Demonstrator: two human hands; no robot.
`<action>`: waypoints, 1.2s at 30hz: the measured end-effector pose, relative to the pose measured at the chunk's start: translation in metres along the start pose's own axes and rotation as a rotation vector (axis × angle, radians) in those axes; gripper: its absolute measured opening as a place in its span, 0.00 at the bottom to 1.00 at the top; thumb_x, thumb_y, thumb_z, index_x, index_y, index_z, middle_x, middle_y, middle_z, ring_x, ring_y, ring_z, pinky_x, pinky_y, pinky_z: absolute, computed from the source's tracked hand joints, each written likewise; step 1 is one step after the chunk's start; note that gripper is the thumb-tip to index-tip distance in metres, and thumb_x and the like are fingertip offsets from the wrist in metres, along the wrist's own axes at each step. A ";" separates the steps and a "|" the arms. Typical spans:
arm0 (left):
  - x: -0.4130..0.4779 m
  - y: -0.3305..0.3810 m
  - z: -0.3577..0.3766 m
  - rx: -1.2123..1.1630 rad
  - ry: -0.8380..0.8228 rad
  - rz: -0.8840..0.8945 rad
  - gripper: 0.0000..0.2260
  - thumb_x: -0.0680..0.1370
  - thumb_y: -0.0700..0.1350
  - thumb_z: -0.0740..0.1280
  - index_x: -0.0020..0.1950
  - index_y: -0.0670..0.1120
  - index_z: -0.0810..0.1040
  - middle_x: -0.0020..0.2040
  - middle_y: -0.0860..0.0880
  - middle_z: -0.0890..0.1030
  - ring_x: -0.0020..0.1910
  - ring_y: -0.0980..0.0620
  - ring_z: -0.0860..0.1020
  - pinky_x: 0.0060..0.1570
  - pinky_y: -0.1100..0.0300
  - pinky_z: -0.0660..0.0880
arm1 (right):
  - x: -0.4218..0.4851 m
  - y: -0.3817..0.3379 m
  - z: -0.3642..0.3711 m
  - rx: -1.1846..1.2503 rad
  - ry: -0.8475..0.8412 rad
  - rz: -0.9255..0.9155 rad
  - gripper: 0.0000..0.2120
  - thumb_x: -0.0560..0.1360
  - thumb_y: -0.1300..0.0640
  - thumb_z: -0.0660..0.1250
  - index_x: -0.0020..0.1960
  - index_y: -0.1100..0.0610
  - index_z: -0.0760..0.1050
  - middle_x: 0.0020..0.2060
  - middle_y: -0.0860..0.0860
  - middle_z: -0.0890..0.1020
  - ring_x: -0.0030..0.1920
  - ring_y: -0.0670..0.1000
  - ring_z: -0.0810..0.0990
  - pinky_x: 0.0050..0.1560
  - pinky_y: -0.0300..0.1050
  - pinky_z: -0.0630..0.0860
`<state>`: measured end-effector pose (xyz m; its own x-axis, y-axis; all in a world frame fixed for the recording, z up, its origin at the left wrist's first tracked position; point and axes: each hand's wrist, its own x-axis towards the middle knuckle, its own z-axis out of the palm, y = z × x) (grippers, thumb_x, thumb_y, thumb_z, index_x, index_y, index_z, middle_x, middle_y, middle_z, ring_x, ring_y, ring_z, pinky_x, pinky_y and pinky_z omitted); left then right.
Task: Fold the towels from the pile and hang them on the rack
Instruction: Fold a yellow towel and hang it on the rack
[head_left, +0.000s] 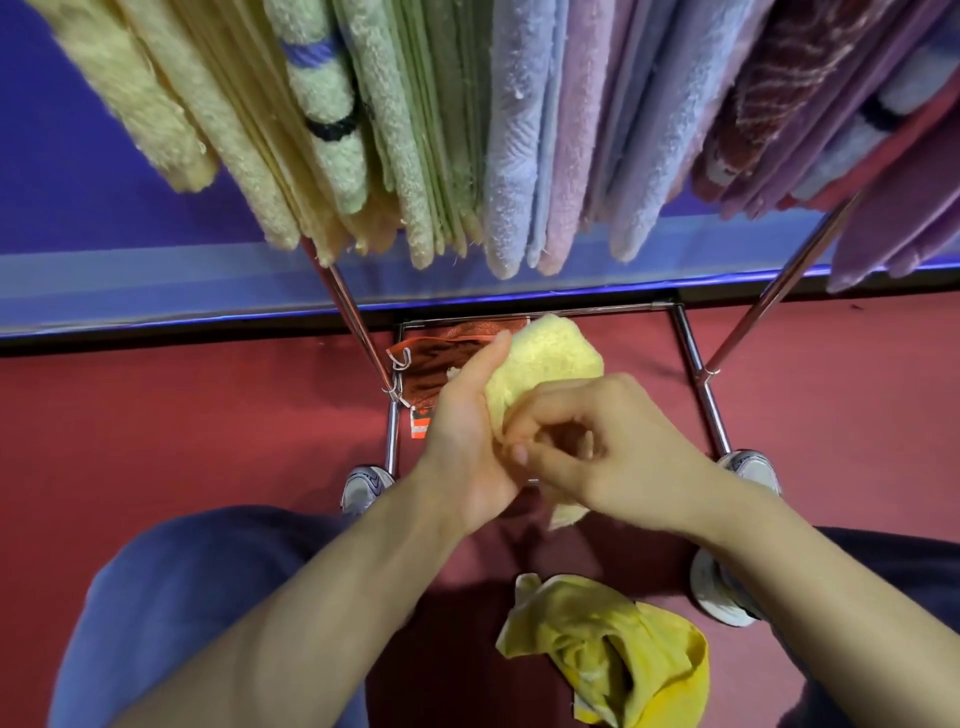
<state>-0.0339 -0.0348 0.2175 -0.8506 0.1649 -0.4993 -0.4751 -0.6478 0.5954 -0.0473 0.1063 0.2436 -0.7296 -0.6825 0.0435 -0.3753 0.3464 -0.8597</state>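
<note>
Hanging beyond my fingers, rack (359, 332) packed with folded towels (519, 130). Crumpled yellow towel (613, 649) on floor (156, 415), nearer me than my fingers, beside my right forearm. Pale yellow towel (550, 358) bunched between both hands: left hand (467, 436) grips it, thumb up; right hand (613, 447) fingers curled, pinching its edge.

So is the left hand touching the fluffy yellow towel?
Touching. Head view: the left hand grips the towel, thumb lying against it.
</note>
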 end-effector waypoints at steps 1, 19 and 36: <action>-0.001 0.001 0.000 0.054 0.014 -0.001 0.18 0.75 0.55 0.64 0.53 0.43 0.83 0.49 0.41 0.82 0.45 0.43 0.80 0.54 0.51 0.74 | -0.001 0.000 -0.002 -0.034 -0.010 -0.025 0.06 0.72 0.62 0.69 0.40 0.52 0.82 0.34 0.48 0.83 0.32 0.50 0.80 0.35 0.44 0.75; -0.030 -0.003 -0.012 0.683 -0.221 -0.274 0.24 0.54 0.40 0.68 0.50 0.37 0.75 0.41 0.41 0.75 0.38 0.47 0.75 0.37 0.58 0.71 | -0.003 0.023 -0.022 0.101 -0.208 0.184 0.20 0.66 0.69 0.63 0.51 0.52 0.81 0.40 0.51 0.84 0.44 0.56 0.83 0.54 0.63 0.78; -0.030 0.007 -0.016 0.942 -0.239 0.074 0.09 0.77 0.45 0.70 0.55 0.44 0.76 0.41 0.38 0.81 0.39 0.48 0.73 0.41 0.56 0.69 | -0.008 0.027 -0.045 0.293 -0.109 0.352 0.04 0.78 0.70 0.64 0.50 0.65 0.77 0.31 0.57 0.70 0.24 0.45 0.66 0.22 0.34 0.64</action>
<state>-0.0079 -0.0560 0.2272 -0.8593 0.3615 -0.3618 -0.3162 0.1807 0.9313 -0.0775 0.1500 0.2433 -0.7134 -0.6251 -0.3167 0.0727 0.3836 -0.9206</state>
